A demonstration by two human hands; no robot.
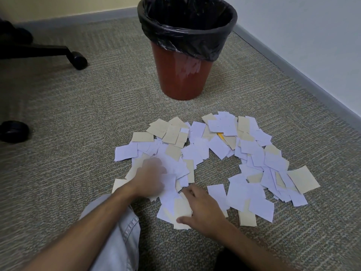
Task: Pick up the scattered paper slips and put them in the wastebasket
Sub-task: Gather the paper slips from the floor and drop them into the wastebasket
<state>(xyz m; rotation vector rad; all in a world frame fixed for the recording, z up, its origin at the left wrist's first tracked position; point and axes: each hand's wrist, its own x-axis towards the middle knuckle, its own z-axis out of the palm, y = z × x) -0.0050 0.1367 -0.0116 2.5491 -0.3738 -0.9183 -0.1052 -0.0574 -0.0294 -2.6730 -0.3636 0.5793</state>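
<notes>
Several white and cream paper slips [252,151] lie scattered in a ring-shaped heap on the carpet. Behind them stands a red-brown wastebasket [181,75] lined with a black plastic bag, its mouth open. My left hand [150,178] is blurred and rests on the slips at the heap's near left, fingers curled around some white slips. My right hand [201,210] lies with spread fingers flat on a small pile of white and cream slips at the near middle.
A black office chair base with castor wheels [78,59] stands at the far left, another castor [13,131] nearer on the left. Grey skirting [293,73] and walls run behind and to the right. My knee in light trousers [115,231] is at the bottom.
</notes>
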